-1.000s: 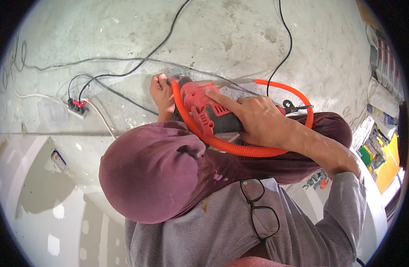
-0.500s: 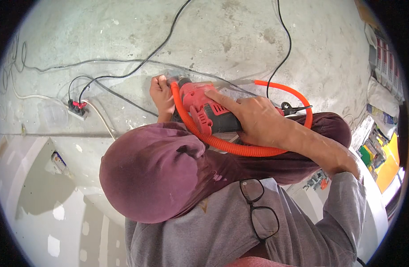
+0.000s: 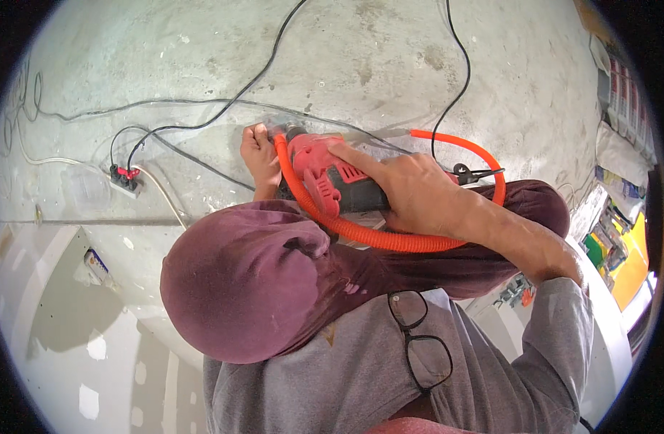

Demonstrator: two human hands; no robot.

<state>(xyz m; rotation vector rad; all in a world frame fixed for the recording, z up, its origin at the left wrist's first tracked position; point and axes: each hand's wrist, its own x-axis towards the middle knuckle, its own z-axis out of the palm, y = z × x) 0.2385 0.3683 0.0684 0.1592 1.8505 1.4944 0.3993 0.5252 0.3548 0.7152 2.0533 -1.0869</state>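
Observation:
A red and black power drill [image 3: 324, 173], lying on its side over the concrete floor, is gripped by my right hand [image 3: 426, 192]. My right index finger stretches along its red body, and the other fingers wrap round the rear, partly hidden. At the drill's front end, my left hand [image 3: 260, 152] is closed beside the dark chuck [image 3: 296, 132]; what its fingers hold is too small to make out. A ribbed orange hose [image 3: 390, 240] runs from by my left hand, under the drill and round my right wrist, ending in a pale tube on the floor.
Black cables [image 3: 194, 124] cross the floor. A power strip [image 3: 125, 179] with plugs in it lies at the left. My knees in maroon trousers [image 3: 238, 282] flank the drill. Eyeglasses [image 3: 420, 340] hang on my grey shirt. Bags and tools [image 3: 614, 246] crowd the right edge.
The drill and both hands have shifted very slightly left in the picture. My grip on the drill looks the same.

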